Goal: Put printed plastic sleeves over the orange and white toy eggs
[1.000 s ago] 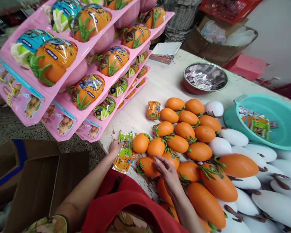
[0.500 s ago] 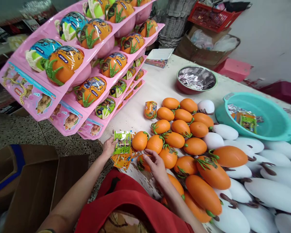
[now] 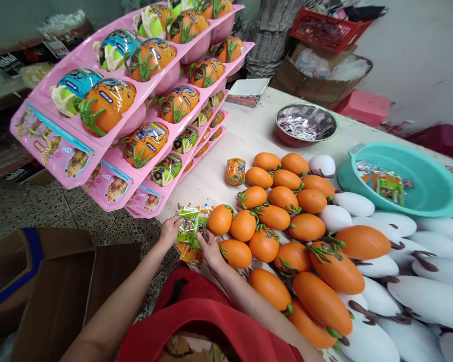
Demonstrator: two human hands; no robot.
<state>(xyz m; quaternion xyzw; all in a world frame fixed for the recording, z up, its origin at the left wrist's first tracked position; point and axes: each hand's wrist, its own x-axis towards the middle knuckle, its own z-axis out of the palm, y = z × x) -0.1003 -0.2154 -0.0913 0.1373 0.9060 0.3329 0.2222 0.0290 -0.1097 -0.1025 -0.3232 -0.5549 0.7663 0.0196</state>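
Observation:
My left hand (image 3: 170, 231) pinches the left edge of a green printed plastic wrapper (image 3: 187, 224) at the table's near edge. On the wrapper's right side are the closed fingers of my right hand (image 3: 210, 248). Orange printed wrappers (image 3: 191, 255) lie beneath it, partly covered. Just right of my hands, plain orange egg-shaped toys (image 3: 219, 219) with green limbs cover the table. One orange toy in a printed wrapper (image 3: 235, 172) stands apart, beyond the plain ones.
Stacked pink trays (image 3: 60, 151) of wrapped toys rise at the left. White egg-shaped toys (image 3: 419, 296) crowd the right. A metal bowl (image 3: 326, 131) and a turquoise basin (image 3: 434, 193) hold small packets. An open cardboard box (image 3: 60, 281) sits on the floor at left.
My right hand has moved left from beside the orange toys onto the green wrapper. My left hand stays at the wrapper's left edge. The view has shifted slightly.

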